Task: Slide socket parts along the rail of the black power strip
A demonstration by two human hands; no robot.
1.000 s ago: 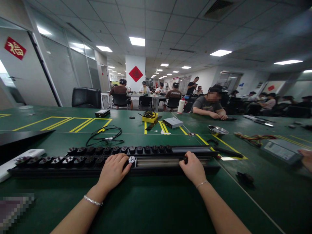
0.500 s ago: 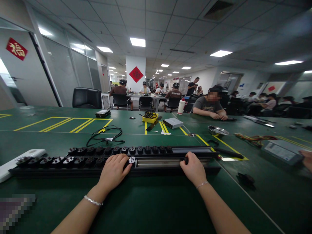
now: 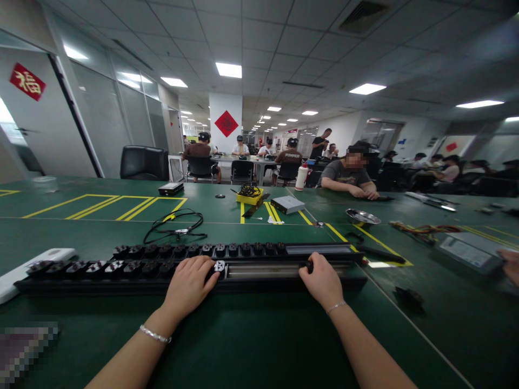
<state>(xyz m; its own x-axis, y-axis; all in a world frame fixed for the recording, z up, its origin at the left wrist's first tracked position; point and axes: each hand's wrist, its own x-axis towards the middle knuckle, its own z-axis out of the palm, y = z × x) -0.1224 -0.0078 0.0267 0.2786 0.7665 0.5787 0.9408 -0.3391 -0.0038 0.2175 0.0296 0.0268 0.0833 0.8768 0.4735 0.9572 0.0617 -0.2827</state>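
Note:
A long black rail (image 3: 259,275) lies across the green table in front of me, its left half filled with several black socket modules (image 3: 121,266). My left hand (image 3: 188,285) rests on the rail with curled fingers pressing a socket module with a white face (image 3: 219,265) at the end of the row. Further right, my right hand (image 3: 320,280) is closed on a small black part (image 3: 308,265) at the rail's bare section. A second rail (image 3: 243,249) with more modules lies just behind.
A white power strip (image 3: 24,265) lies at the left, a black cable (image 3: 174,226) behind the rails, and a yellow box with wires (image 3: 248,194) beyond. A metal dish (image 3: 362,216) and grey unit (image 3: 466,250) sit right. A person (image 3: 348,175) sits opposite; another hand (image 3: 511,265) shows at right.

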